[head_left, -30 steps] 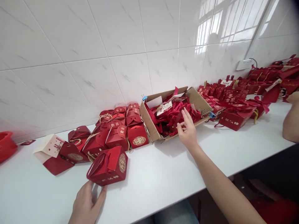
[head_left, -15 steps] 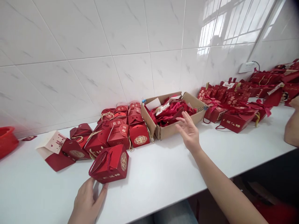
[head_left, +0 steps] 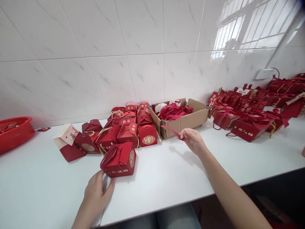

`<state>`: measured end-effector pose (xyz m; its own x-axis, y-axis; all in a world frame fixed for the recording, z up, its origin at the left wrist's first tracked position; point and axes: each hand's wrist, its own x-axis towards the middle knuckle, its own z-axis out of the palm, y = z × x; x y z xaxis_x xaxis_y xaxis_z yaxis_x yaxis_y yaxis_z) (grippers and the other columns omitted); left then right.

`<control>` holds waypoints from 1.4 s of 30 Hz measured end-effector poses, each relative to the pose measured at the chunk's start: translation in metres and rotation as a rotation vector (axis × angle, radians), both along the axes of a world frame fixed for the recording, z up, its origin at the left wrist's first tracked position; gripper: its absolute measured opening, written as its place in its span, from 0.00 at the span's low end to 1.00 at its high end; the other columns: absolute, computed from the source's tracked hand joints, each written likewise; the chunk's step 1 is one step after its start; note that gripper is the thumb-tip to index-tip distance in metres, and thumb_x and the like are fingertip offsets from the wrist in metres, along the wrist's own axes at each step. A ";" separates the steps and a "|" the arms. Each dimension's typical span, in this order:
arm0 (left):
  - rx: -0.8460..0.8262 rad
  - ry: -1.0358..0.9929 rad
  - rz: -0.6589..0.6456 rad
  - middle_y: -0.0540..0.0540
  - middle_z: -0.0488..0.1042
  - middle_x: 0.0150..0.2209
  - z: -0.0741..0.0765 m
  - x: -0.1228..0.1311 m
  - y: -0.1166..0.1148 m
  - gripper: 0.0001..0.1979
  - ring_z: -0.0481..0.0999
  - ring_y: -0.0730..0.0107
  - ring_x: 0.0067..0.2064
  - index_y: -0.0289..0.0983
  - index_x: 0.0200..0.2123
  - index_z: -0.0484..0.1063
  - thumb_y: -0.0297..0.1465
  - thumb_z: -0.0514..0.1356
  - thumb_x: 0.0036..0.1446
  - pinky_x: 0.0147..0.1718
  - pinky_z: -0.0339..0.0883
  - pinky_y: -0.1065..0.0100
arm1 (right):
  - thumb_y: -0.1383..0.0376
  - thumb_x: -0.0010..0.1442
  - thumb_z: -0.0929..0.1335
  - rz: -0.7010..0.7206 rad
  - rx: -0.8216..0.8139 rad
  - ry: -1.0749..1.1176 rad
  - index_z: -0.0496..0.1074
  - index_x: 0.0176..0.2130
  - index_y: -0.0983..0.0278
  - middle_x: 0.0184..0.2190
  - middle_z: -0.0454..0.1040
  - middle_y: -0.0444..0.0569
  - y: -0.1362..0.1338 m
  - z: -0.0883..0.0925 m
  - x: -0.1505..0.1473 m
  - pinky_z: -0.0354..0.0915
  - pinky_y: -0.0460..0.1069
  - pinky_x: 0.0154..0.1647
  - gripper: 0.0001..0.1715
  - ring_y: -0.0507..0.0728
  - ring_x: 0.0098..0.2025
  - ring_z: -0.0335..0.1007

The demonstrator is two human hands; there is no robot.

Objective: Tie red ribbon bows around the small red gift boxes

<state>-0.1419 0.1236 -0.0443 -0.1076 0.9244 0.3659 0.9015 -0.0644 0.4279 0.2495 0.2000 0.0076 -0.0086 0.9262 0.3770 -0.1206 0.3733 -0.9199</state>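
Left hand (head_left: 95, 192): thumb and fingers spread at near-left corner of red box (head_left: 120, 163), long axis left-right, sitting on table (head_left: 152, 190). Red ribbon (head_left: 170, 129): now clear, near side of carton (head_left: 194, 120), so one strip's in hand; runs left-right, free end left, slightly far. Right hand (head_left: 194, 140) pinches its right end.

I'm seeing glossy wall tiles (head_left: 143, 31), smooth desk (head_left: 154, 184), matt cardboard carton (head_left: 193, 121), and here's satiny ribbon (head_left: 170, 130), sleek paper box (head_left: 119, 161), shiny plastic basin (head_left: 20, 140)!
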 end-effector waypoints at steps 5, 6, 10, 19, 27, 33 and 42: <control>-0.078 0.054 -0.034 0.37 0.72 0.41 0.000 0.001 -0.001 0.21 0.70 0.52 0.45 0.35 0.41 0.66 0.46 0.51 0.53 0.43 0.66 0.56 | 0.53 0.52 0.68 -0.095 -0.098 -0.416 0.60 0.28 0.63 0.18 0.60 0.39 0.008 -0.015 -0.011 0.54 0.44 0.22 0.18 0.48 0.21 0.56; -0.080 0.057 -0.033 0.37 0.71 0.42 0.000 0.001 -0.002 0.21 0.70 0.52 0.46 0.35 0.41 0.66 0.46 0.51 0.53 0.44 0.65 0.56 | 0.55 0.53 0.67 -0.130 -0.093 -0.557 0.61 0.30 0.63 0.18 0.59 0.38 0.010 -0.020 -0.012 0.52 0.43 0.21 0.16 0.48 0.20 0.54; -0.087 0.055 -0.038 0.37 0.71 0.42 0.001 0.001 -0.003 0.20 0.69 0.52 0.46 0.35 0.41 0.65 0.45 0.51 0.53 0.44 0.65 0.56 | 0.62 0.53 0.65 -0.179 -0.087 -0.870 0.65 0.31 0.63 0.18 0.61 0.39 0.016 -0.035 -0.014 0.50 0.43 0.23 0.07 0.49 0.21 0.55; -0.072 0.051 -0.047 0.38 0.71 0.42 0.000 0.001 -0.003 0.20 0.69 0.53 0.46 0.36 0.43 0.64 0.44 0.52 0.53 0.44 0.65 0.56 | 0.68 0.50 0.65 -0.173 -0.071 -1.165 0.75 0.26 0.62 0.25 0.75 0.47 0.008 -0.026 -0.009 0.59 0.50 0.39 0.08 0.53 0.27 0.65; -0.079 0.043 -0.041 0.40 0.71 0.40 0.003 0.003 -0.005 0.19 0.69 0.54 0.43 0.36 0.41 0.66 0.44 0.52 0.53 0.43 0.65 0.57 | 0.67 0.54 0.66 -0.259 0.096 -1.233 0.76 0.32 0.61 0.38 0.76 0.49 0.005 -0.031 -0.017 0.45 0.67 0.58 0.08 0.61 0.44 0.69; -0.081 0.018 -0.040 0.38 0.71 0.43 0.003 0.004 -0.007 0.19 0.69 0.54 0.46 0.35 0.43 0.66 0.43 0.52 0.54 0.45 0.65 0.57 | 0.70 0.57 0.64 -0.154 0.190 -1.110 0.74 0.41 0.64 0.41 0.76 0.51 0.014 -0.046 -0.041 0.63 0.49 0.44 0.12 0.56 0.44 0.70; -0.029 -0.195 -0.064 0.38 0.67 0.50 0.000 0.005 -0.017 0.21 0.67 0.56 0.54 0.37 0.51 0.60 0.40 0.54 0.57 0.52 0.62 0.54 | 0.68 0.61 0.62 -0.107 0.248 -1.101 0.78 0.38 0.63 0.40 0.78 0.52 0.030 -0.066 -0.038 0.66 0.53 0.45 0.15 0.60 0.43 0.72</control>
